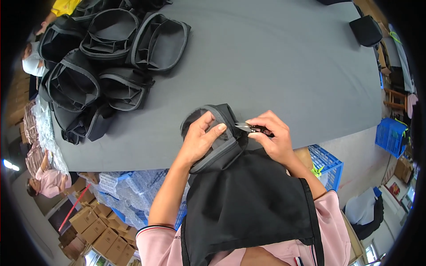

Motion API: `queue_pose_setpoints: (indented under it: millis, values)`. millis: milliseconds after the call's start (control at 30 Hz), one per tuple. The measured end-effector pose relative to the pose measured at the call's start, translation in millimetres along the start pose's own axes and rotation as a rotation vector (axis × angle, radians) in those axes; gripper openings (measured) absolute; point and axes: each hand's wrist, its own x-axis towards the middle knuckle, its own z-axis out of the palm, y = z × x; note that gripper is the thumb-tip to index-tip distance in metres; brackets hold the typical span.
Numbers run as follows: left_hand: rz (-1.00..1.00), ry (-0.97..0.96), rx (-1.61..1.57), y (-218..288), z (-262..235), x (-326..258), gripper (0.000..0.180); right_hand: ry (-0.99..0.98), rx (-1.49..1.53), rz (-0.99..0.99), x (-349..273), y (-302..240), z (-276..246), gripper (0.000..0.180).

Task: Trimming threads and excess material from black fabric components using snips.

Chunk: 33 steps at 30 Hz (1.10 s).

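Observation:
A small black fabric bag with a grey edging round its opening sits at the table's near edge, in front of my chest. My left hand is closed on the bag's rim, its thumb on the edging and its fingers reaching into the opening. In my right hand is a small pair of thread snips, gripped between thumb and fingers. Their pointed blades aim left and come right up to the bag's edge; whether they touch it, I cannot tell. A black apron hangs just below the bag.
Several similar black bags lie piled open at the table's far left. One black case stands at the far right corner of the grey table. Blue crates and cartons are below. Other people are at the left.

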Motion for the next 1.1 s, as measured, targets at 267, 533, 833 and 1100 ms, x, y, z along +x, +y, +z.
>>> queue_pose_setpoints:
  millis: [267, 533, 833, 1100]
  values:
    - [0.044, -0.091, 0.079, 5.0, 1.7, -10.7, 0.026, -0.157, -0.297, -0.112, 26.1, -15.2, 0.8, 0.019]
    - [0.073, -0.234, 0.196, 5.3, -4.3, -13.1, 0.026, -0.453, -0.417, -0.238, 51.6, -21.3, -27.8, 0.024]
    - [0.075, -0.388, 0.230, 13.4, -8.3, -12.1, 0.026, -0.570, -0.330, -0.439, 69.9, -17.7, -31.6, 0.024]
    - [0.028, -0.434, 0.170, 14.5, -6.6, -10.9, 0.027, -0.535, -0.399, -0.568, 66.9, -22.7, -36.6, 0.023]
